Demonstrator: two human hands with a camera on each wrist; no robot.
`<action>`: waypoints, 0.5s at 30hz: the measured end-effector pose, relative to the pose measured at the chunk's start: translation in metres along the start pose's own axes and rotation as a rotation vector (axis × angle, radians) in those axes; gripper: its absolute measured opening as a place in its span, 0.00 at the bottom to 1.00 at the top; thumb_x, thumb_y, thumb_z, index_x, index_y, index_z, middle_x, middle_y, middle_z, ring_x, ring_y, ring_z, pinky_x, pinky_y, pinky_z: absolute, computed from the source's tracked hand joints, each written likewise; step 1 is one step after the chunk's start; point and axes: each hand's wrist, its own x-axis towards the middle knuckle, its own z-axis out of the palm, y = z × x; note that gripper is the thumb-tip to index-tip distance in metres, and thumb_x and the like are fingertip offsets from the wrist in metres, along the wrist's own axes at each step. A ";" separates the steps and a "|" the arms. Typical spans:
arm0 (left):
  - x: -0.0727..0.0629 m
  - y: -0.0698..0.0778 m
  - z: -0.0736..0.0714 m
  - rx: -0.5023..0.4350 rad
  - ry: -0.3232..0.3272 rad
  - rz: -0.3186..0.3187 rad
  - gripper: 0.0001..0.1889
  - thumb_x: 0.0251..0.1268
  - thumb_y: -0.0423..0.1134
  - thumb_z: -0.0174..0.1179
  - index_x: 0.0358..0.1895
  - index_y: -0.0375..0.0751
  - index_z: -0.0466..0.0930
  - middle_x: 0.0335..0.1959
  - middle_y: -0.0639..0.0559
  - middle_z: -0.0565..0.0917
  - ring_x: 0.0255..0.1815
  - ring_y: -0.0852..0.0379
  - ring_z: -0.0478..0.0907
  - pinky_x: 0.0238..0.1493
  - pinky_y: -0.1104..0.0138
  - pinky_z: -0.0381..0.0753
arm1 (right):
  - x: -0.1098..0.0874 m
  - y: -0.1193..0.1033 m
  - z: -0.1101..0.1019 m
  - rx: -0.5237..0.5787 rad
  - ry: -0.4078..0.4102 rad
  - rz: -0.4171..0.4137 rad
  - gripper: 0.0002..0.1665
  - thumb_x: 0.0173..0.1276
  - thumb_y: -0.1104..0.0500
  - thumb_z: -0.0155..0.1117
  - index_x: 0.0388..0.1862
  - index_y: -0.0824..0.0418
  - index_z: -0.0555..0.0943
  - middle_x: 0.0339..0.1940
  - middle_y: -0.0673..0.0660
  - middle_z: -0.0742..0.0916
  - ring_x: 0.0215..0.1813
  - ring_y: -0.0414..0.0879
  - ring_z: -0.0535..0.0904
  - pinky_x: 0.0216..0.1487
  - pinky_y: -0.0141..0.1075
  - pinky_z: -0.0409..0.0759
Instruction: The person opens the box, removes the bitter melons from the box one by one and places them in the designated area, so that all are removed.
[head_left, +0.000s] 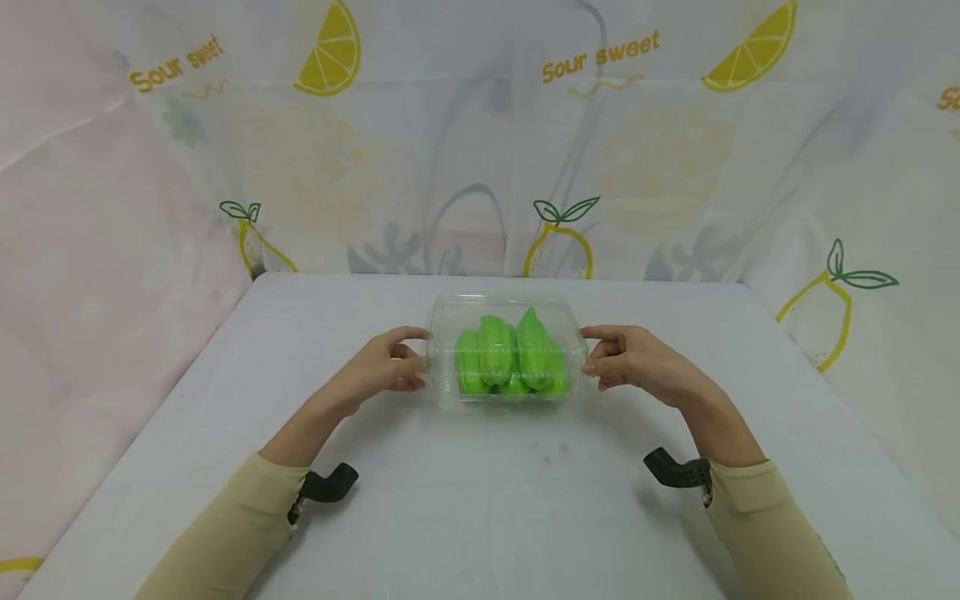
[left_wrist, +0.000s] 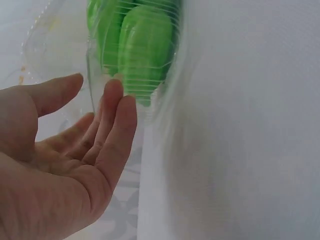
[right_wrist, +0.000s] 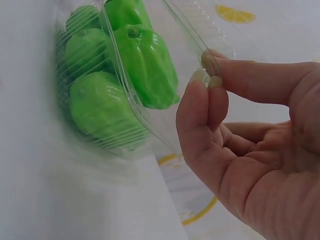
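Observation:
A clear plastic clamshell box (head_left: 444, 315) stands on the table between the two hands. Inside lie several bright green, ribbed, pepper-like vegetables (head_left: 497, 350), some tapering to a point; their exact kind is unclear. At the box's left side is the left hand (head_left: 382, 362). In the left wrist view its extended fingers (left_wrist: 125, 120) reach up to the clear side wall, the thumb standing apart from them. The right hand (head_left: 637, 362) is at the right side. Thumb and fingers (right_wrist: 192, 107) pinch the thin edge of the clear lid (right_wrist: 186, 25) in the right wrist view, where the lid stands raised above the base.
A white cloth covers the table (head_left: 487, 517). Behind it hangs a curtain (head_left: 465, 150) printed with lemons and lettering. Faint reddish spots (head_left: 546, 459) mark the cloth in front of the box. Each wrist carries a black camera mount (head_left: 678, 469).

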 end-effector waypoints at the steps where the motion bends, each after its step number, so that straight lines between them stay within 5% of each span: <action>1: 0.001 0.000 0.002 0.002 0.024 0.008 0.30 0.70 0.42 0.61 0.72 0.45 0.64 0.48 0.38 0.79 0.41 0.49 0.85 0.48 0.60 0.87 | 0.000 -0.001 0.000 0.001 -0.005 0.000 0.46 0.68 0.58 0.66 0.78 0.66 0.54 0.37 0.52 0.81 0.35 0.41 0.78 0.46 0.37 0.84; 7: 0.006 -0.006 0.009 -0.033 0.116 0.030 0.29 0.69 0.40 0.62 0.71 0.43 0.66 0.50 0.39 0.78 0.42 0.54 0.81 0.46 0.63 0.88 | -0.001 -0.003 -0.001 0.023 -0.037 0.012 0.46 0.68 0.59 0.66 0.78 0.66 0.53 0.35 0.50 0.81 0.36 0.41 0.78 0.45 0.37 0.84; 15: 0.006 -0.007 0.012 -0.157 0.114 0.031 0.31 0.68 0.33 0.62 0.73 0.39 0.64 0.46 0.45 0.77 0.42 0.58 0.81 0.45 0.66 0.87 | -0.003 -0.006 0.000 0.084 -0.079 0.003 0.50 0.68 0.62 0.65 0.80 0.62 0.47 0.34 0.50 0.83 0.37 0.42 0.81 0.44 0.38 0.85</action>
